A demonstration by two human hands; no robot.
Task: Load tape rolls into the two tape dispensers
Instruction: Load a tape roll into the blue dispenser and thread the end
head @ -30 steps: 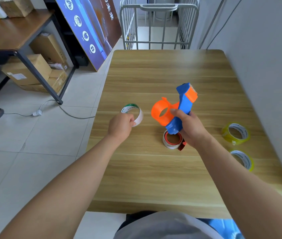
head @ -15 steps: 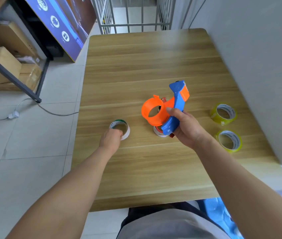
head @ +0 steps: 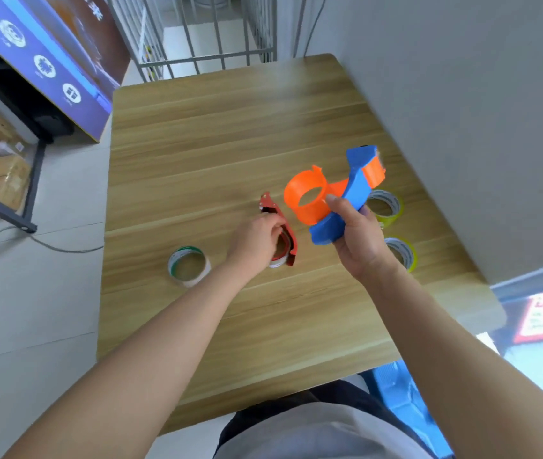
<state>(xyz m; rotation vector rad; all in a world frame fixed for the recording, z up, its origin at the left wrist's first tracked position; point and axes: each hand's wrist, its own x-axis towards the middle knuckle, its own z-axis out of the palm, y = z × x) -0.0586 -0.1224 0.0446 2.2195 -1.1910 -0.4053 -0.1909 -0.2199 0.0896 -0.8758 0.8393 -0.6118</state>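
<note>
My right hand (head: 358, 241) holds a blue and orange tape dispenser (head: 330, 197) by its blue handle, lifted above the wooden table (head: 230, 134); its orange hub is empty. My left hand (head: 257, 238) is down on a red tape dispenser (head: 276, 215) lying on the table, fingers curled over the roll inside it. A white roll with a green inner edge (head: 189, 267) lies flat to the left of that hand, untouched. Two yellow-tinted rolls (head: 388, 207) (head: 403, 253) lie flat behind my right hand, near the wall.
A grey wall (head: 462, 127) runs along the table's right edge. A metal cage cart (head: 204, 44) stands beyond the far end. A blue poster board (head: 41, 67), cardboard boxes and a floor cable (head: 64, 248) are on the left.
My left hand let go of the white and green roll, which now lies on the table, and moved right onto the red dispenser. The view tilted and the blue dispenser shifted right.
</note>
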